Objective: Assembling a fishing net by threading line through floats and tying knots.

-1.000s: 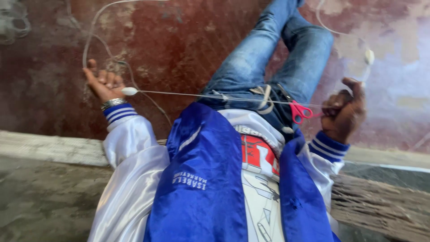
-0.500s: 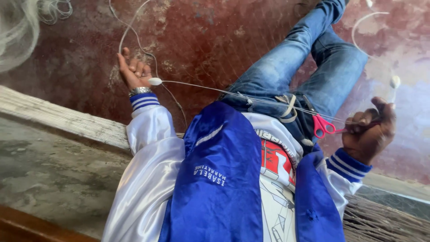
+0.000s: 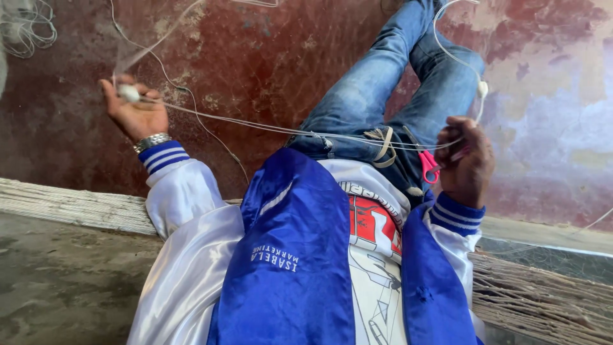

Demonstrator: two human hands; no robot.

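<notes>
White nylon line [image 3: 274, 128] is running taut across the frame between my two hands, from upper left down to the right over my lap. At far left, a loose tangle of thin white cord [image 3: 25, 29] is lying on the dark red, worn floor [image 3: 255, 57], well apart from me. My left hand [image 3: 134, 108] is stretching out to the side, palm facing the camera, fingers curling around a small white oval float [image 3: 128, 93] threaded on the line; a silver metal wristwatch [image 3: 152, 141] is sitting just above the blue-and-white striped cuff. Below it, a pale woven reed mat edge [image 3: 70, 207] is running along the floor. In the middle, my blue satin jacket with white sleeves [image 3: 294, 255] and blue denim jeans [image 3: 383, 83] are filling the view, legs crossing toward the top. My right hand [image 3: 467, 160] is closing into a fist, gripping the line's other end together with small red-handled scissors [image 3: 428, 165]; the blades are hidden, so I cannot tell if they are open. A second white float [image 3: 483, 89] is hanging on a slack loop of line just above that hand.
</notes>
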